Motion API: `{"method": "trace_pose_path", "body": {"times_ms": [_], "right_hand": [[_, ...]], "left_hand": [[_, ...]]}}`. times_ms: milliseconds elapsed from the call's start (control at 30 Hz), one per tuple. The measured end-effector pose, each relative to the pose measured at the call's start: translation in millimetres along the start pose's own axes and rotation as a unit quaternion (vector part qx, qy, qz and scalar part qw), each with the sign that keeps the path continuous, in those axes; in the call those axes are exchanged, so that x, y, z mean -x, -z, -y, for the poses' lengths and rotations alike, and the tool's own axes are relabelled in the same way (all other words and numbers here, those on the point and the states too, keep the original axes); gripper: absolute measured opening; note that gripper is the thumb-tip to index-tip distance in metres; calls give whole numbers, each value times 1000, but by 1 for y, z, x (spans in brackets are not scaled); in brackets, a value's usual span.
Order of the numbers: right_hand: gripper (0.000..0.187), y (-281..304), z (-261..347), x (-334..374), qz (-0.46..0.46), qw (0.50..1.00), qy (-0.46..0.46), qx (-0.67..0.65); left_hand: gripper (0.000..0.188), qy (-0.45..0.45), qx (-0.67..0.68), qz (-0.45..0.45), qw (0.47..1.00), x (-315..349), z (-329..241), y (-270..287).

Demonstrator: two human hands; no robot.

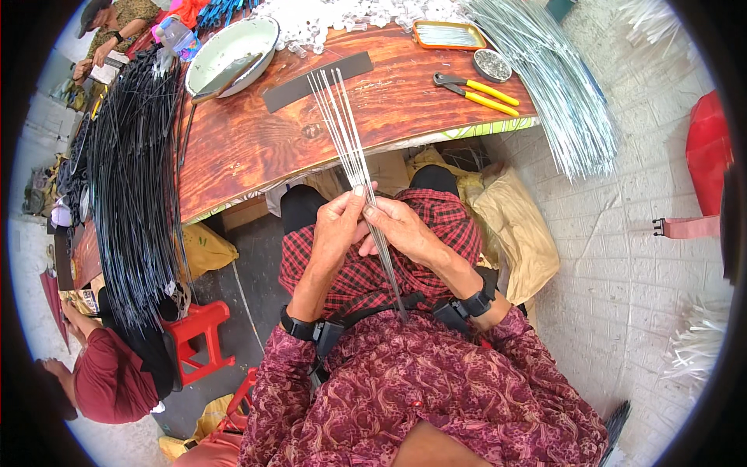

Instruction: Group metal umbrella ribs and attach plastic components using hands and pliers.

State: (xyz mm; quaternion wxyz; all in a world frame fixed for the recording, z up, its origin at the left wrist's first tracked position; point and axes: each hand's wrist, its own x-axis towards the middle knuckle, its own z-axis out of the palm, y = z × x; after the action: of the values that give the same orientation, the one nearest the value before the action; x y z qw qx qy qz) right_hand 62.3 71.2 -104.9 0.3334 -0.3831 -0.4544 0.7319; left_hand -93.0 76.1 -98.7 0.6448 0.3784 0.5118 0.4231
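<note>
Both my hands hold a small fan of thin silvery wires [350, 144] over my lap. My left hand [336, 223] pinches the bundle near its middle, thumb on top. Close beside it, my right hand [398, 227] closes on the same wires, its thumb laid along them. The far ends spread apart above the table edge, and the near ends gather to a point toward my waist. Just beyond the wire tips lies a flat dark strip [317, 82] on the wooden table [257, 148]. My fingertips under the bundle are partly hidden.
Yellow-handled cutting pliers [476, 93], a small tin of metal bits [492, 65] and an orange-rimmed tray [448, 34] sit at right. A silvery wire bundle [556, 93] and black strands [134, 179] overhang the table. Left stand an enamel basin [233, 58] and red stool [204, 342]; two people sit nearby.
</note>
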Motion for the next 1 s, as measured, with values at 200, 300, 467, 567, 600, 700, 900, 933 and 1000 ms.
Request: {"method": "trace_pose_path", "body": {"times_ms": [200, 300, 467, 567, 600, 700, 900, 933, 1000], "right_hand": [[35, 7, 18, 3, 11, 1000, 0, -10], [34, 15, 44, 13, 24, 999, -25, -13], [34, -1, 66, 17, 145, 988, -39, -36], [35, -10, 67, 18, 118, 992, -27, -42], [35, -11, 67, 19, 106, 993, -27, -53], [36, -15, 70, 20, 102, 993, -14, -62], [38, -12, 67, 23, 114, 988, 3, -104], [37, -12, 63, 22, 111, 990, 10, -90], [36, -15, 61, 25, 112, 991, 14, -77]], "left_hand": [[36, -57, -189, 141, 970, -6, -33, 30], [54, -71, -214, 37, 974, 8, -66, 42], [74, -284, -314, 143, 895, 1, -70, 32], [54, -217, -194, 177, 940, -6, -63, 18], [46, -181, -168, 190, 950, -11, -61, 19], [36, -148, -138, 225, 953, -25, -62, 20], [34, -144, -134, 233, 952, -23, -74, 12], [34, -178, -160, 223, 945, -22, -79, 10], [35, -210, -187, 208, 937, -17, -83, 11]]}}
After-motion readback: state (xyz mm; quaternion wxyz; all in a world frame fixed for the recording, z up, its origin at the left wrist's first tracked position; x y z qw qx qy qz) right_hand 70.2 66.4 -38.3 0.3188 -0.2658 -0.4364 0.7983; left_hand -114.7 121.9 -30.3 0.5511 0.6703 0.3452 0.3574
